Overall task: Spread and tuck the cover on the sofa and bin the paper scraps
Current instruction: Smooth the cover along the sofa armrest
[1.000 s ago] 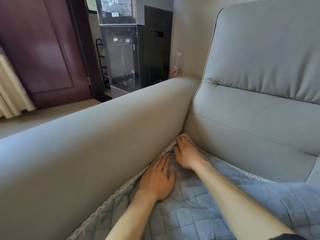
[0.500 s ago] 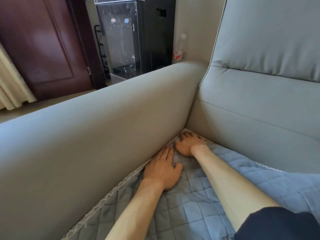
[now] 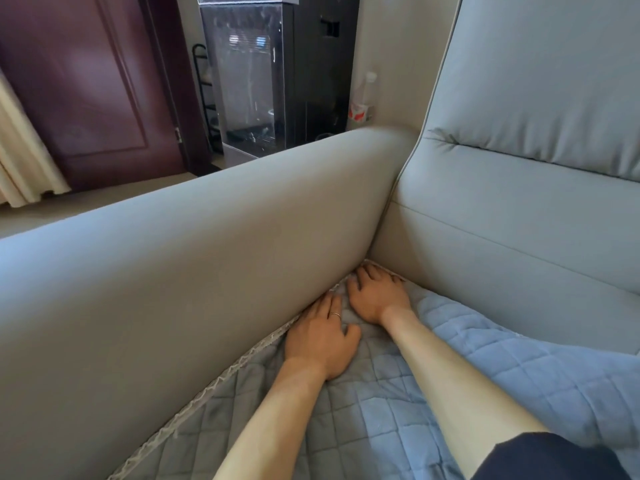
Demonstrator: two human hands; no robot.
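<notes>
Presently the cover (image 3: 381, 414) is pressed by the flat left hand (image 3: 320, 337); its corner, just ahead, is met by the right hand (image 3: 377, 299), fingers bent; any grip cannot be told.

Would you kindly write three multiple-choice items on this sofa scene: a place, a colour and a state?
1. Where does the right hand press? A) the seat corner between armrest and backrest; B) the armrest's top; C) the floor.
2. The quilted cover is: A) red; B) blue-grey; C) yellow.
3. The left hand is: A) pinching paper; B) flat on the cover; C) raised in air.
Answers: 1 A, its fingertips reach that corner; 2 B, blue-grey squares show; 3 B, palm down, fingers straight.
</notes>
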